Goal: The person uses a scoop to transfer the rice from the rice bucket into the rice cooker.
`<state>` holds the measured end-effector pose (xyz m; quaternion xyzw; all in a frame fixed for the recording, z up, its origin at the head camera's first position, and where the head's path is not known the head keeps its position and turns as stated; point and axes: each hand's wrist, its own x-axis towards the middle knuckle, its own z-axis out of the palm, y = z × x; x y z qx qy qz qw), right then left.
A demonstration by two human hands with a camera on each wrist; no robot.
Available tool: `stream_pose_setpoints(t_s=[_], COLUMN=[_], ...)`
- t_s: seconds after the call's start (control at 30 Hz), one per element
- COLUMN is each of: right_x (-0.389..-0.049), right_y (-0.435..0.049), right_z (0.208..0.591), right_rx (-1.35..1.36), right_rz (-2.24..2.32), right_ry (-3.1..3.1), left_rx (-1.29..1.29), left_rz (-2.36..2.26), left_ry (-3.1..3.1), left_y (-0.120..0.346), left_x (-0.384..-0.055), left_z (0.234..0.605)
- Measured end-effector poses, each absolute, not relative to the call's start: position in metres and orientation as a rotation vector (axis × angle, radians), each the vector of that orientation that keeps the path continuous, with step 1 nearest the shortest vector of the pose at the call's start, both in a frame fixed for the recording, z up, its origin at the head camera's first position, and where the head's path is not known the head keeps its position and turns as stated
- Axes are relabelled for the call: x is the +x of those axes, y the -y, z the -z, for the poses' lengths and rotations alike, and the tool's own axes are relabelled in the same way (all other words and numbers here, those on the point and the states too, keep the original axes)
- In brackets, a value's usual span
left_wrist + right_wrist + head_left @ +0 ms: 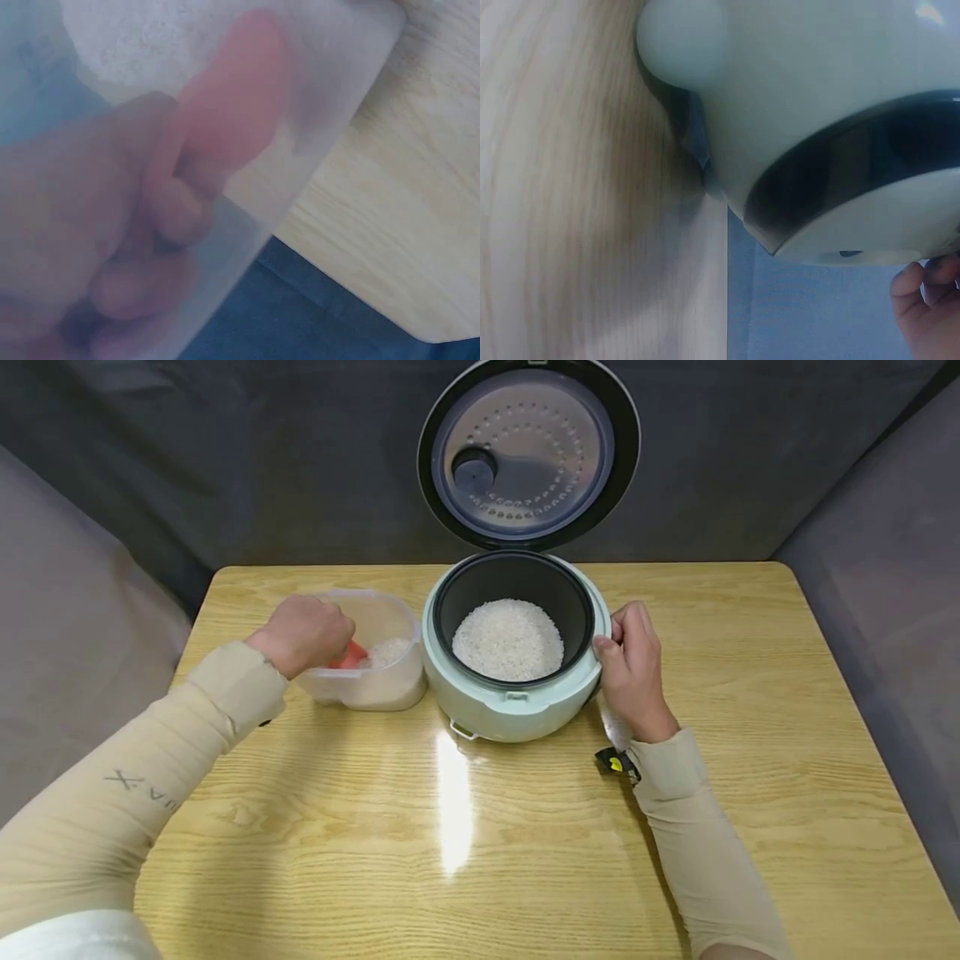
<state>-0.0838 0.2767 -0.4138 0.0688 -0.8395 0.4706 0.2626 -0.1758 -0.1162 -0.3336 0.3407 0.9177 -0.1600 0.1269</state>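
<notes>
My left hand [307, 631] reaches over a clear plastic container [412, 681] and grips a red scoop [349, 657] by its handle. White rice [390, 650] lies in that container around the scoop's side. Through the cloudy wall, the left wrist view shows curled fingers on the scoop [240, 97]. Right beside the container stands a pale green rice cooker [495, 718], its dark inner pot [517, 575] holding a mound of white rice [508, 640]. With thumb near the rim and fingers curled below, my right hand [636, 672] holds the cooker's right side.
The cooker's lid [525, 452] stands raised at the back, its metal inner plate facing forward. Everything rests on a wooden table [420, 860]. Dark cloth [300, 460] hangs behind the table, and grey panels [862, 577] flank it.
</notes>
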Motion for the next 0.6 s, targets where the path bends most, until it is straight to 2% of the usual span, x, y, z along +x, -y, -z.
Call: stream_pose_setpoints(t_s=[0.6], right_x=[-0.0837], right_y=[-0.2771], right_z=[0.4135], right_rx=[0.169], right_rz=[-1.275], right_ry=[2.283], left_rx=[0.878], left_rz=[0.49], left_ry=[-2.605], left_y=[0.114], left_x=[-0.1829], left_z=[0.3435])
